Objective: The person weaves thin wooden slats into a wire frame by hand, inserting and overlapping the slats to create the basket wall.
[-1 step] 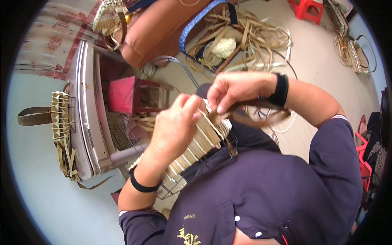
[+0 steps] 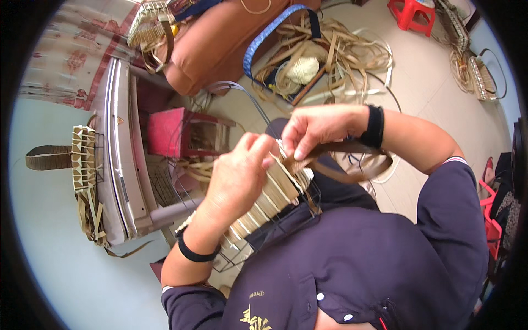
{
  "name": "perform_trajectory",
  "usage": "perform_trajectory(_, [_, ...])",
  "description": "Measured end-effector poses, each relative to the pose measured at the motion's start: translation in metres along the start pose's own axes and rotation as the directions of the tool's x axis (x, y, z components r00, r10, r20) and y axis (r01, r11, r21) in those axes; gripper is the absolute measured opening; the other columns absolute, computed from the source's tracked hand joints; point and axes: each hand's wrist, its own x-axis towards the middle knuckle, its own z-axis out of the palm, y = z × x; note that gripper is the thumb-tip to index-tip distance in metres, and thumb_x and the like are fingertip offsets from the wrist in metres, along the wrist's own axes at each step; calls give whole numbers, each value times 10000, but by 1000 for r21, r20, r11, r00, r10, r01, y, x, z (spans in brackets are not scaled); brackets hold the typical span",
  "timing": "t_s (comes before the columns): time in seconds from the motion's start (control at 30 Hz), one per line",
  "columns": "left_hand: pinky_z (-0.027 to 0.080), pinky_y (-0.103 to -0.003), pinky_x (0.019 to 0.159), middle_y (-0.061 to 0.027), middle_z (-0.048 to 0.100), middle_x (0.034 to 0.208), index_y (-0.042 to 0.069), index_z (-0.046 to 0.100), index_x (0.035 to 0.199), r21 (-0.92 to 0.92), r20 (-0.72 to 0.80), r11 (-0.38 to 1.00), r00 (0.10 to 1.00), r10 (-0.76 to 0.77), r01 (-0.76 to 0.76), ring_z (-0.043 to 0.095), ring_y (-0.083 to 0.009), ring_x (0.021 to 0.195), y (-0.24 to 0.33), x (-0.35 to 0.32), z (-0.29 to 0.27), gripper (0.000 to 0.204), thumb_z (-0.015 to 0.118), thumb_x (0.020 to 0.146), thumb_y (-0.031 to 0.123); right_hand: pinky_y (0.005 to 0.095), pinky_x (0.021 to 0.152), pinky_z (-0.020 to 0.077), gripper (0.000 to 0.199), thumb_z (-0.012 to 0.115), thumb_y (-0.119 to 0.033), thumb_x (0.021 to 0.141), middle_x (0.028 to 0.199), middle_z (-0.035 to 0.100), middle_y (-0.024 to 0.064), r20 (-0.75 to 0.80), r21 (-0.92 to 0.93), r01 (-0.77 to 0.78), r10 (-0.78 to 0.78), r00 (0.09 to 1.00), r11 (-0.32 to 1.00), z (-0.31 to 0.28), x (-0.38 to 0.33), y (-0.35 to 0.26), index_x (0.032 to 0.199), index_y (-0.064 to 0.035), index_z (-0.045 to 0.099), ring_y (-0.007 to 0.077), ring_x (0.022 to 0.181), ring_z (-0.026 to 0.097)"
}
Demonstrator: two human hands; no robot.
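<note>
On my lap rests a basket (image 2: 263, 209) of beige woven strips on a black wire frame, part of which shows bare at its lower end. My left hand (image 2: 234, 179) lies over its upper side, thumb and fingers closed on its edge. Just right of it, my right hand (image 2: 319, 126) pinches a flat brown strip (image 2: 352, 177) against the basket's upper end. The strip loops out to the right under my wrist. Between the fingertips, the exact path of the strip is hidden.
Loose strips (image 2: 352, 58) lie heaped on the floor ahead, around a blue-handled basket (image 2: 264, 33). At left, another wire-framed basket (image 2: 84, 159) hangs by a pale cabinet (image 2: 118, 165). A pink stool (image 2: 166, 132) and brown sofa (image 2: 209, 44) stand ahead; a red stool (image 2: 411, 17) is far right.
The brown strip's loop, blurred before, now hangs wider and clearer below my right wrist. Both hands keep their holds and appear slightly lower in the view.
</note>
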Motion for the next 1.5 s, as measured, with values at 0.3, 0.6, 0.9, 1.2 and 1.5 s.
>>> perform_trajectory(0.3, [552, -465, 705, -161, 621, 1020, 73, 608, 1101, -9, 17, 1000, 1000, -22, 22, 669, -420, 848, -2, 1, 2, 217, 695, 903, 65, 258, 644, 488, 91, 800, -57, 843, 769, 710, -15, 50, -177, 53, -45, 998, 983, -5, 11, -11, 904, -28, 739, 66, 691, 609])
perform_trajectory(0.6, [536, -484, 686, -176, 613, 1023, 69, 587, 1116, 26, -3, 1000, 1000, -14, 14, 655, -441, 844, -5, -1, 2, 236, 689, 904, 68, 253, 683, 507, 86, 767, -22, 870, 801, 717, 2, 17, -260, -27, 33, 999, 965, 15, 6, -42, 932, -13, 708, 60, 732, 626])
perform_trajectory(0.9, [511, -359, 707, -125, 620, 908, 38, 568, 1156, -279, 57, 960, 998, -6, 21, 613, -274, 768, -20, -17, -18, 444, 752, 762, -52, 248, 646, 500, 100, 740, 25, 874, 788, 691, 3, -155, -250, -82, 44, 987, 965, 34, -6, -52, 908, -10, 654, 61, 710, 611])
perform_trajectory(1.2, [584, -443, 863, -191, 639, 1296, 45, 639, 1037, -95, -87, 991, 992, 89, -97, 687, -414, 1039, -19, -29, -2, 290, 761, 782, -21, 270, 619, 494, 94, 767, -25, 841, 724, 684, 23, -143, -581, -186, 126, 982, 792, 36, 3, -89, 852, 1, 678, 76, 670, 609])
perform_trajectory(1.5, [567, -465, 911, -232, 583, 1283, 18, 588, 1130, 25, -46, 983, 982, 183, -182, 659, -427, 1076, -23, -32, 2, 303, 577, 836, -57, 247, 624, 490, 138, 810, -22, 832, 742, 683, -6, -149, -289, -238, 202, 968, 927, 32, 12, -63, 824, -15, 673, 63, 673, 610])
